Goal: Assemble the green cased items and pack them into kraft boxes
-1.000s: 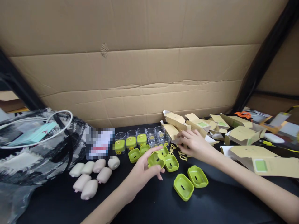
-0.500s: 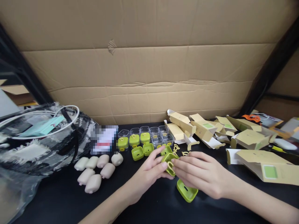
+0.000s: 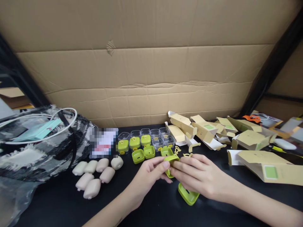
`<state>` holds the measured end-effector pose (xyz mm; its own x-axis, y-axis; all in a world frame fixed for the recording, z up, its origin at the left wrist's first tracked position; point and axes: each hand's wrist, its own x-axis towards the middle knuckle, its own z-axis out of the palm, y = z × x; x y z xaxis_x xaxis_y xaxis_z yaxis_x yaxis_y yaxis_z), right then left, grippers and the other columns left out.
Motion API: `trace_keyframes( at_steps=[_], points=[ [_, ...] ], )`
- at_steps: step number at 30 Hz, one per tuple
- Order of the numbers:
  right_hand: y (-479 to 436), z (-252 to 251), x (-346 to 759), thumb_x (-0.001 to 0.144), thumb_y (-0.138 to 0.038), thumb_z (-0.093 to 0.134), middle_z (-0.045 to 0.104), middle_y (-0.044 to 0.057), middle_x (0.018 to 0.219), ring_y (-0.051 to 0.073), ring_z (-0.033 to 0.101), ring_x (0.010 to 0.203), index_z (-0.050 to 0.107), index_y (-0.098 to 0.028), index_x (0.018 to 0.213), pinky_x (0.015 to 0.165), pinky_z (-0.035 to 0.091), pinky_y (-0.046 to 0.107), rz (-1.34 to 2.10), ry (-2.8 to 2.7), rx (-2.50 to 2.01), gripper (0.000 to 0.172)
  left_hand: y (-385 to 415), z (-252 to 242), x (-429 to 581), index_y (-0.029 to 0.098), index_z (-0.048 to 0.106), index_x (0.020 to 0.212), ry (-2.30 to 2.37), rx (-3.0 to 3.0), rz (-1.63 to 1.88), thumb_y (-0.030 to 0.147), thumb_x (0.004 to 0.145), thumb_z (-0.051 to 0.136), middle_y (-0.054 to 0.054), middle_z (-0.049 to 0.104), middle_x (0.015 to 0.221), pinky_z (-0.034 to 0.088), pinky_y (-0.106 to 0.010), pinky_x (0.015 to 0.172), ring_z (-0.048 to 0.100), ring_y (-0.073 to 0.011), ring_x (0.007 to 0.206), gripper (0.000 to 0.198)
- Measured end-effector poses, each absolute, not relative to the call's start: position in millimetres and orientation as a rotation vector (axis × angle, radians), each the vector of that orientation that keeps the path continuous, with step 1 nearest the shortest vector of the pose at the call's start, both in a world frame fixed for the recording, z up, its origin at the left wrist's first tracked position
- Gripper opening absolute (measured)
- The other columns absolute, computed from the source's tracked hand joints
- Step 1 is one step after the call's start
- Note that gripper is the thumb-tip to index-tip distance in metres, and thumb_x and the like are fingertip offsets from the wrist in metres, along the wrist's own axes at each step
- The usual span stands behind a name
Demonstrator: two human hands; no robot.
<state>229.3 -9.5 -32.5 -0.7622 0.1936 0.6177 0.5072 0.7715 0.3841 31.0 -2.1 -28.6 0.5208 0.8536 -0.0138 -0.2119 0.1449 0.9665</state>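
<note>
1. My left hand (image 3: 148, 176) and right hand (image 3: 201, 178) pinch one green shell (image 3: 170, 162) between fingertips, just above the black tabletop (image 3: 59, 205).
2. I judge this the fitting step.
3. Next calls for steady alignment; another green shell (image 3: 188, 194) lies below my right hand.

No lettering is showing clearly enough to read: the card (image 3: 103, 142) beside the clear boxes (image 3: 155, 138) is blurred, and the green patches on the tan cartons (image 3: 258, 157) are appearing blank from here
</note>
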Motion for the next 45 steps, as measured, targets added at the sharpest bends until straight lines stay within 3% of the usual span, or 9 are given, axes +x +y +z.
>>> trace_keyframes(
  at_steps=[10, 14, 19, 29, 32, 39, 45],
  points=[
    [-16.7, -33.6, 227.9, 0.096, -0.017, 0.041, 0.069, 0.002, 0.098, 0.018, 0.052, 0.099, 0.062, -0.013, 0.108, 0.077, 0.033, 0.032, -0.785, -2.417, -0.627, 0.025, -6.1, -28.6, 31.9, 0.017, 0.071, 0.103, 0.702, 1.182, 0.888, 0.034, 0.082, 0.063, 0.000, 0.065, 0.074, 0.047, -0.020, 0.067, 0.054, -0.0088, 0.067, 0.028],
    [-18.6, -33.5, 225.4, 0.096, -0.017, 0.040, 0.067, 0.004, 0.100, 0.021, 0.051, 0.099, 0.061, -0.013, 0.108, 0.078, 0.032, 0.034, -0.782, -2.436, -0.677, 0.025, -6.4, -29.2, 32.1, 0.020, 0.070, 0.106, 0.688, 1.185, 0.883, 0.032, 0.083, 0.062, -0.002, 0.069, 0.083, 0.048, -0.020, 0.071, 0.057, -0.0101, 0.075, 0.028],
    [-20.3, -31.9, 218.9, 0.097, -0.022, 0.040, 0.066, 0.001, 0.087, 0.019, 0.052, 0.092, 0.062, -0.016, 0.099, 0.075, 0.030, 0.033, -0.692, -2.357, -0.800, 0.023, -7.2, -31.1, 30.8, 0.024, 0.066, 0.113, 0.646, 1.155, 0.883, 0.029, 0.086, 0.059, -0.003, 0.072, 0.097, 0.047, -0.027, 0.084, 0.062, -0.0127, 0.083, 0.029],
    [-26.9, -30.6, 218.0, 0.101, -0.020, 0.027, 0.068, 0.003, 0.087, 0.018, 0.053, 0.093, 0.064, -0.013, 0.097, 0.073, 0.029, 0.031, -0.649, -2.279, -0.778, 0.039, -9.9, -31.1, 31.5, 0.024, 0.064, 0.116, 0.636, 1.145, 0.863, 0.026, 0.086, 0.059, -0.005, 0.071, 0.108, 0.045, -0.033, 0.093, 0.063, -0.0176, 0.095, 0.031],
    [-26.5, -32.2, 217.4, 0.101, -0.019, 0.025, 0.069, 0.004, 0.088, 0.018, 0.053, 0.093, 0.065, -0.012, 0.097, 0.073, 0.030, 0.031, -0.676, -2.284, -0.769, 0.040, -10.8, -33.2, 33.0, 0.024, 0.065, 0.115, 0.629, 1.117, 0.875, 0.025, 0.086, 0.059, -0.005, 0.071, 0.108, 0.045, -0.033, 0.093, 0.063, -0.0174, 0.095, 0.030],
    [-25.3, -33.0, 218.7, 0.097, -0.027, 0.042, 0.069, 0.002, 0.093, 0.018, 0.054, 0.095, 0.063, -0.015, 0.105, 0.076, 0.031, 0.031, -0.687, -2.271, -0.802, 0.025, -11.2, -30.9, 33.2, 0.023, 0.067, 0.111, 0.629, 1.100, 0.925, 0.028, 0.085, 0.060, -0.005, 0.072, 0.104, 0.049, -0.029, 0.086, 0.064, -0.0166, 0.091, 0.027],
    [-22.1, -28.6, 223.8, 0.099, -0.022, 0.033, 0.069, 0.006, 0.101, 0.020, 0.055, 0.096, 0.064, -0.013, 0.107, 0.077, 0.032, 0.033, -0.649, -2.328, -0.757, 0.033, -9.6, -29.1, 33.9, 0.023, 0.067, 0.111, 0.636, 1.088, 0.945, 0.027, 0.085, 0.060, -0.004, 0.073, 0.100, 0.049, -0.030, 0.086, 0.064, -0.0161, 0.089, 0.028]
  ],
)
